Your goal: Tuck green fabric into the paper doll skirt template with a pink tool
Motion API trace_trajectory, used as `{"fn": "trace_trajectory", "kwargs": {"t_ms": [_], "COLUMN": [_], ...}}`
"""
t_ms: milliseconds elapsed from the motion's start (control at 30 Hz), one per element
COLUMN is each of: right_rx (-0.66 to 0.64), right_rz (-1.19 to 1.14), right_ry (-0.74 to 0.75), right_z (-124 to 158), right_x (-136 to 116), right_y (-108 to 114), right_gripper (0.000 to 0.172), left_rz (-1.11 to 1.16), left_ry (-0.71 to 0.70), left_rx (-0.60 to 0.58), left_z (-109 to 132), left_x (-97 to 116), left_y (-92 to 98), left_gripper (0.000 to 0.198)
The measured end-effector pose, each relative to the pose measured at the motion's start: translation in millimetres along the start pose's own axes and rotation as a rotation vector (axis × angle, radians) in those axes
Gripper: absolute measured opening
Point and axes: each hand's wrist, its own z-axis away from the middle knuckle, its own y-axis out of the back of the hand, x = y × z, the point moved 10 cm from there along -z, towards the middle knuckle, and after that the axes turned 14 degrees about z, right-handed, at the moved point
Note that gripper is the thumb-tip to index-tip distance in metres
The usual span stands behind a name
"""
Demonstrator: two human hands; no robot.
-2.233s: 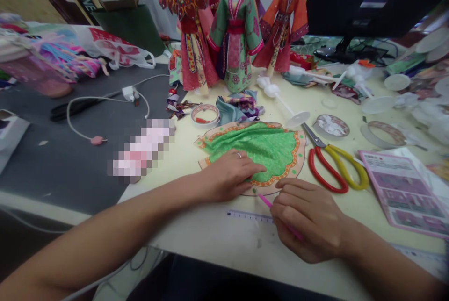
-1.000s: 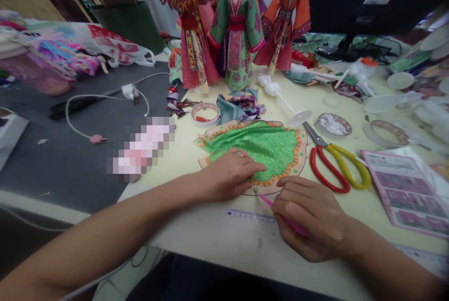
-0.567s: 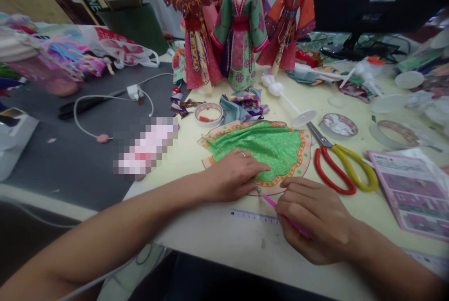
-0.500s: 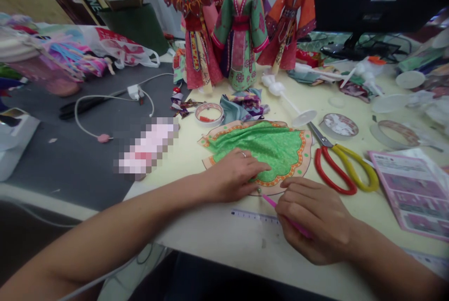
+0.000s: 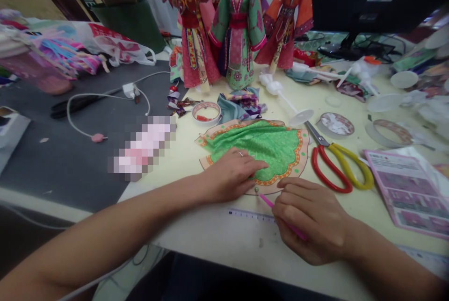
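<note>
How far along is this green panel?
Done: a green robe on a stand looks finished. In hand: the left hand presses green patterned fabric on scalloped paper backing; the right hand holds a pink stick. Left: the fabric's upper part lies wrinkled.

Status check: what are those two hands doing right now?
Left hand pressing green patterned fabric on scalloped paper piece. Right hand holding pink pen-like tool at its edge. Red-and-yellow scissors alongside.

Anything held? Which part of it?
The right hand grips a pink stick around its middle; the left hand lies on green fabric, gripping nothing.
</note>
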Motion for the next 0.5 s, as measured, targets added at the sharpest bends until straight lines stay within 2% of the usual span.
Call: {"fn": "trace_trajectory", "kwargs": {"t_ms": [500], "right_rx": [-0.035], "right_rz": [-0.001], "right_ry": [0.030], "right_z": [1.8], "right_x": [-2.7], "right_y": [-3.9], "right_gripper": [0.010], "left_rz": [0.104], "left_ry": [0.130], "left_rx": [0.041], "left_z": [-2.2], "left_x": [-10.2], "left_y": [0.4], "left_gripper": [0.040]}}
